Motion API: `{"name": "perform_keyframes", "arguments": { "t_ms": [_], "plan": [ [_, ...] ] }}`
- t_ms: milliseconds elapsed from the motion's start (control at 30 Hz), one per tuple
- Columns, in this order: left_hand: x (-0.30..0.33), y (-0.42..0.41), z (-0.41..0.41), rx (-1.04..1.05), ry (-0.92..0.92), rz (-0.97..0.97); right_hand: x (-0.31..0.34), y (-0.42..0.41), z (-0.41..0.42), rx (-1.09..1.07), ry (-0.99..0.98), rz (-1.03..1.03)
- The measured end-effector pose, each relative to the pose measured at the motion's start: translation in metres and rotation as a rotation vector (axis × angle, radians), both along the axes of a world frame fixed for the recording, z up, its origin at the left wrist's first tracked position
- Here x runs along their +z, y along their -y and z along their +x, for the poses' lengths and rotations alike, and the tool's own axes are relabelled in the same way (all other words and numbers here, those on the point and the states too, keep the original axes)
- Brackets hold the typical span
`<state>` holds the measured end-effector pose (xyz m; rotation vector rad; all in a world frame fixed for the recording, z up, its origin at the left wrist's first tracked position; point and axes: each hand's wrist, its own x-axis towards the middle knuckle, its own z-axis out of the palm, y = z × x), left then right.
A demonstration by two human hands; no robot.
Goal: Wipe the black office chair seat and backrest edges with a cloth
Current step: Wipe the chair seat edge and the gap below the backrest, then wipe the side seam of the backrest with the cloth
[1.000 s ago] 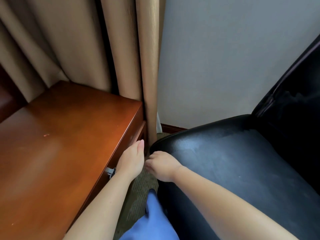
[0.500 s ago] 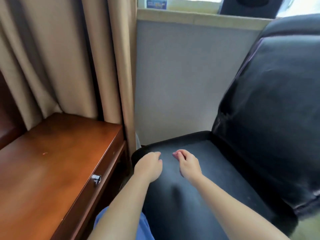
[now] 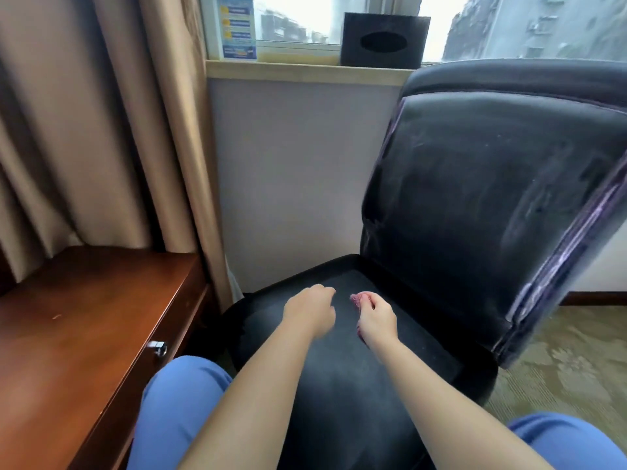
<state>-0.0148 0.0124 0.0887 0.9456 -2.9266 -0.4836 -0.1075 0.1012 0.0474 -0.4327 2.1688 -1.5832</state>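
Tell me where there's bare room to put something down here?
The brown wooden desk top beside the beige curtain is bare. The black leather chair seat is free nearer the person; further back the hands crowd it.

A wooden surface (image 3: pixel 78 334) stands at left, curtains (image 3: pixel 101 123) behind it; a black tissue box (image 3: pixel 385 40) sits on the far windowsill (image 3: pixel 298 71).
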Motion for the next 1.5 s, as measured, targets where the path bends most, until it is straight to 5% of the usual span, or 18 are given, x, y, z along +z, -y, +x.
{"name": "perform_keyframes", "arguments": {
  "t_ms": [367,600,867,1500],
  "plan": [
    [0.033,-0.063,-0.042,-0.169,-0.050,-0.088,0.053,-0.076,-0.027,-0.121,-0.125,-0.189],
    [0.060,-0.117,-0.079,-0.321,-0.210,-0.135,0.086,-0.136,-0.053,-0.254,-0.467,-0.279],
    [0.096,-0.173,-0.117,-0.452,-0.259,-0.210,0.130,-0.198,-0.095,-0.446,-0.765,-0.240],
    [0.141,-0.189,-0.242,-0.574,-0.580,-0.324,0.214,-0.247,-0.214,-0.601,-1.068,-0.142]
  ]
}}
